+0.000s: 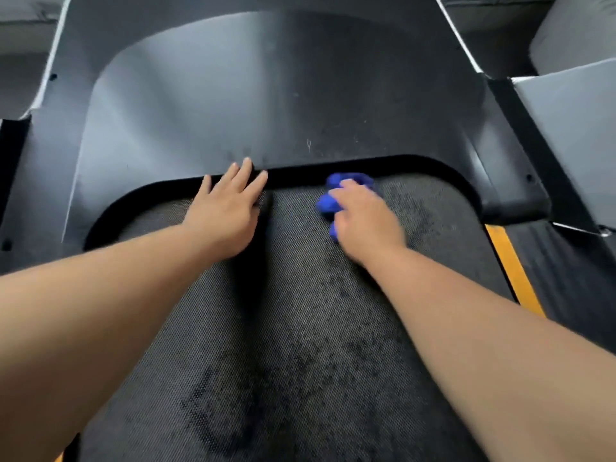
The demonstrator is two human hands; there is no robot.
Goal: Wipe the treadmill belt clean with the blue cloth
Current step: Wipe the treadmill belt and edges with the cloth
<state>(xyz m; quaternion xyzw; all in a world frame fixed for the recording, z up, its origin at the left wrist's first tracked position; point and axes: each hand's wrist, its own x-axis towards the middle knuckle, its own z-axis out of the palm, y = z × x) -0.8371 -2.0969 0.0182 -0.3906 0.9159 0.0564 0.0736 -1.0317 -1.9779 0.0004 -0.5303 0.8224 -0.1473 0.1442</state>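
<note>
The treadmill belt (293,328) is dark and textured, with darker damp-looking patches down its middle and right. My right hand (366,218) grips a bunched blue cloth (328,201) and holds it down on the belt's far end, close to the motor cover's edge. The cloth bulges out from under my fingers on the left and far side. My left hand (226,208) lies flat with fingers straight, its fingertips on the rim of the grey motor cover (266,95) and its palm over the belt's far left.
A yellow stripe (513,268) runs along the right side rail. Black frame uprights rise at the right (533,145) and at the far left. Grey panels stand at the upper right. The motor cover closes off the belt's far end.
</note>
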